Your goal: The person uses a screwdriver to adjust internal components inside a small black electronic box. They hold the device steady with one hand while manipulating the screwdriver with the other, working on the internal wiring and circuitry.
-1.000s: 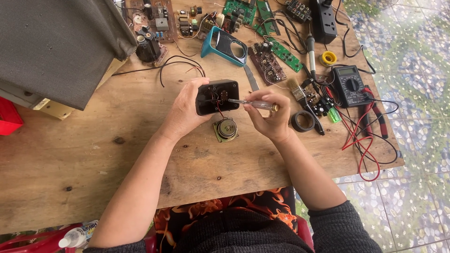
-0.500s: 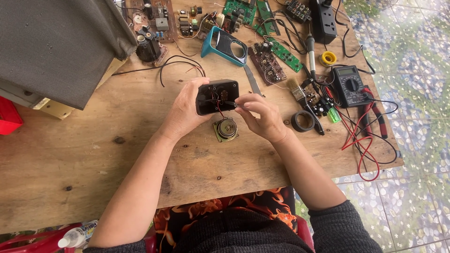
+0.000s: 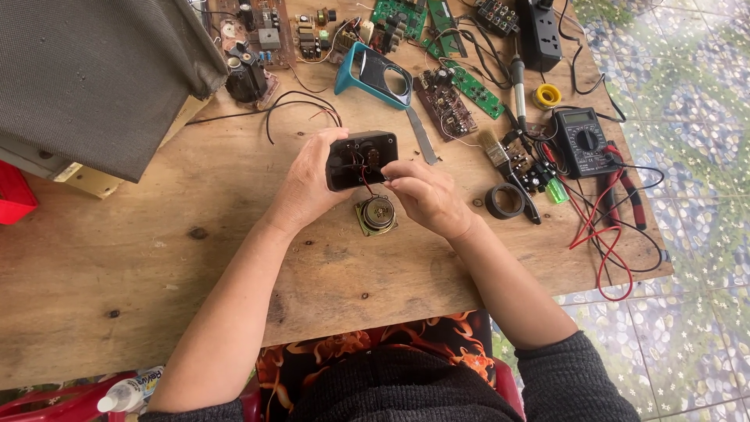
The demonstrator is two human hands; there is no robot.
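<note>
Screwdriver gone from the right hand: a second ago it held the tool against the black plastic housing; now its fingers pinch inside the opening, near a red wire. Left hand grips the housing above the counter, over a small round speaker.

free: bare table left | blocked: tape roll, multimeter right

We count two hands, one black casing, one round speaker, one multimeter, one tape roll, one solder spool, one soldering iron.
</note>
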